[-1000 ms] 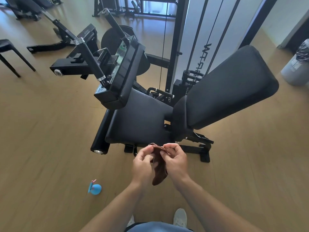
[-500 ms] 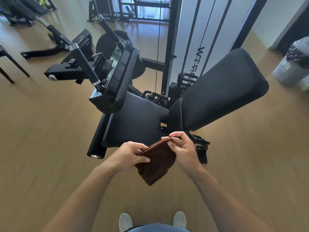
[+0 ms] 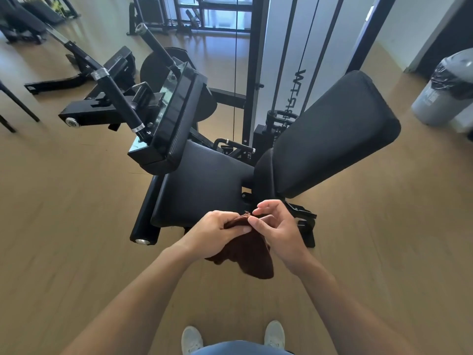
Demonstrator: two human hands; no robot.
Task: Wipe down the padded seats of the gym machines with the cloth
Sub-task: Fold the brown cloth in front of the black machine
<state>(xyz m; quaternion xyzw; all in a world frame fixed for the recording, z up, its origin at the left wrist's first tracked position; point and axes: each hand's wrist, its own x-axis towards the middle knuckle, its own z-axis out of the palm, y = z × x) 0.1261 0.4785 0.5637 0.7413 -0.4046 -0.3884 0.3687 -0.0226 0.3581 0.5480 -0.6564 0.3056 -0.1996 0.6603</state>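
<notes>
Both hands (image 3: 252, 230) pinching brown cloth (image 3: 252, 260) before black seat (image 3: 202, 185)

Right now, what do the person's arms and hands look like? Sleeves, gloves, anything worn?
Both forearms are bare with no sleeve in view. The left hand and right hand wear no gloves, and no watch, ring or band shows on either.

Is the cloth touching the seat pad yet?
Cannot tell. In the head view both hands, left hand and right hand, grip the cloth at the near edge of the seat pad; they overlap in the image, hiding any gap.
</notes>
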